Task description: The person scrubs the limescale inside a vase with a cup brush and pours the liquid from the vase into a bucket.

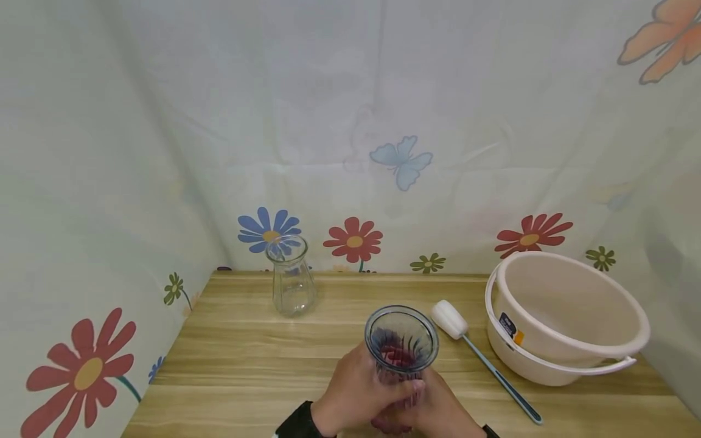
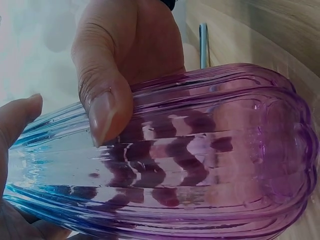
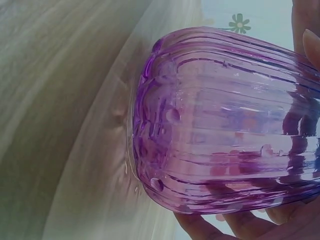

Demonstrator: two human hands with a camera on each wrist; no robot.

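Both your left hand [image 1: 350,392] and right hand [image 1: 437,398] grip the fluted blue-to-purple glass vase [image 1: 401,350], mouth up, at the pale wood-grain table [image 1: 224,365]; base contact's hard to judge. Loosen either hold and that slick glass could slip!

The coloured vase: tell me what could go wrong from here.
The vase is smooth and see-through, held between the left hand and the right hand; it might slip if their grip loosens. The brush lies just right of the hands, so a sideways swing could knock it. The clear jar stands farther back on the left; a wide swing that way could tip it.
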